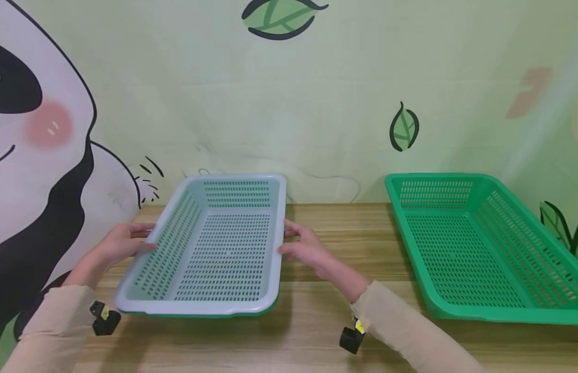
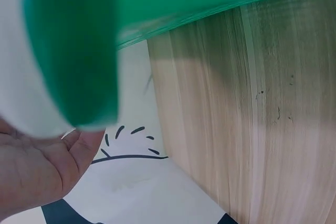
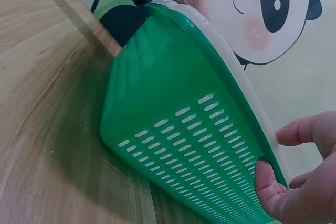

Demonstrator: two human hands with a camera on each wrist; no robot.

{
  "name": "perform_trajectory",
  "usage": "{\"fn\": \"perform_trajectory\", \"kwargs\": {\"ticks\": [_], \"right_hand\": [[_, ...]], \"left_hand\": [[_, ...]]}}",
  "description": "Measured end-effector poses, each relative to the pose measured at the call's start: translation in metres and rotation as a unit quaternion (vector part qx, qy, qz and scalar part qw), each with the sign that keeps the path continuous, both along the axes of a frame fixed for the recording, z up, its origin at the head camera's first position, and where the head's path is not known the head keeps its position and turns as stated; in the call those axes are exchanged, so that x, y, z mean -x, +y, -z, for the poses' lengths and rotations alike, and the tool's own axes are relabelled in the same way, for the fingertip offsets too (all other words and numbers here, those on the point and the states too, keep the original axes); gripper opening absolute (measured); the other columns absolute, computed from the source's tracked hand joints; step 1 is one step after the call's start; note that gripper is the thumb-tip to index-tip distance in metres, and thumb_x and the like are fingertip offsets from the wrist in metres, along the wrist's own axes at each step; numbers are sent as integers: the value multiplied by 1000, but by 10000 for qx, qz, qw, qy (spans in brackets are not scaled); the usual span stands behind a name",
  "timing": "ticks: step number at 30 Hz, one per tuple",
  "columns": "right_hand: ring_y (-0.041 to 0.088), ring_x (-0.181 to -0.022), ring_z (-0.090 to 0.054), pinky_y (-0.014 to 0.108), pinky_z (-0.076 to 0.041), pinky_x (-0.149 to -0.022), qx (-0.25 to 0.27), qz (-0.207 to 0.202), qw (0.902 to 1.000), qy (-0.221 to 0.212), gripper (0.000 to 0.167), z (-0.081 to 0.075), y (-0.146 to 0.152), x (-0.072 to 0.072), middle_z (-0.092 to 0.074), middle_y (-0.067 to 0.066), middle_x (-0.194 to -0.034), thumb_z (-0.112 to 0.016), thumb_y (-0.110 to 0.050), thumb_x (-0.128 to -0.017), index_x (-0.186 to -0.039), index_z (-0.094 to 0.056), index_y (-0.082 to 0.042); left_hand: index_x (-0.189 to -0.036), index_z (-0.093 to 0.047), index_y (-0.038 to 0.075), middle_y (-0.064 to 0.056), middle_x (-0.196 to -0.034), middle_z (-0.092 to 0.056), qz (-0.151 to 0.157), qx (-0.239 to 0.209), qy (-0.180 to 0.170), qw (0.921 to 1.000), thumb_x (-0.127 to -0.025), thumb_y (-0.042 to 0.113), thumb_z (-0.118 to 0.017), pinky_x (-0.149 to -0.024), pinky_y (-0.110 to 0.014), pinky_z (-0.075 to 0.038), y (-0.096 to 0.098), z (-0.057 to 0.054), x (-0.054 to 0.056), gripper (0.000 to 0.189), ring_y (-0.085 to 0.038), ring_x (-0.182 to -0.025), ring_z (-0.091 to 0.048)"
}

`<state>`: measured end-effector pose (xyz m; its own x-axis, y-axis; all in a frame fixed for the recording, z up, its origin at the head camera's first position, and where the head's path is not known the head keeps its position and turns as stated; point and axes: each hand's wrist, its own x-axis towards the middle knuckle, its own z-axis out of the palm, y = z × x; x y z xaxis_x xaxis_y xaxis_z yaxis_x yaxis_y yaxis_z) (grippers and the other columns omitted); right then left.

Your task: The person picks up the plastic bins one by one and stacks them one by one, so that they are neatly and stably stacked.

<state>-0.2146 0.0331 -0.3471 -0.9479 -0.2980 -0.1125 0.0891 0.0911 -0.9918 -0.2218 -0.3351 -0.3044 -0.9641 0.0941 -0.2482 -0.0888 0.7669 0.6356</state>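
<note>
A white perforated plastic basket (image 1: 195, 306) is nested in a green basket (image 3: 152, 82), whose sides show below the white rim in both wrist views. At the left long side, my left hand (image 1: 123, 242) grips the rim, thumb above and fingers at its outer edge. Opposite it, my right hand (image 1: 307, 247) pinches the right rim between thumb and fingers, as the right wrist view also shows. The nested pair holds nothing, and a shadow falls on the wood beneath it.
Another green basket (image 1: 412, 248) stands to the right on the wooden table (image 1: 335, 300). Behind the table hangs a pale green backdrop (image 1: 316, 103) with a panda and leaves. Small black devices (image 1: 351, 339) are worn at both wrists.
</note>
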Motion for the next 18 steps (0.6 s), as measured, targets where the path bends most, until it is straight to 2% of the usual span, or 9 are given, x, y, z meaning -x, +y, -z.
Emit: {"fn": "perform_trajectory", "kwargs": {"ticks": [15,18], "right_hand": [[17,-81,-55,34,-50,-71,38,99,9999,-38,73,1,7,2,-47,14,-116,-61,6,-72,-139,-35,-9],[17,-81,-54,36,-50,-73,74,92,9999,-59,74,1,7,2,-46,15,-116,-61,6,-72,-140,-35,-10]], "left_hand": [[-137,-25,-11,-34,-128,-41,18,-169,22,9999,-87,18,-59,-79,-39,-50,7,1,0,67,-21,-87,-62],[-137,-25,-11,-34,-128,-41,19,-194,20,9998,-87,18,-59,-80,-39,-50,7,2,0,67,-21,-87,-62]]}}
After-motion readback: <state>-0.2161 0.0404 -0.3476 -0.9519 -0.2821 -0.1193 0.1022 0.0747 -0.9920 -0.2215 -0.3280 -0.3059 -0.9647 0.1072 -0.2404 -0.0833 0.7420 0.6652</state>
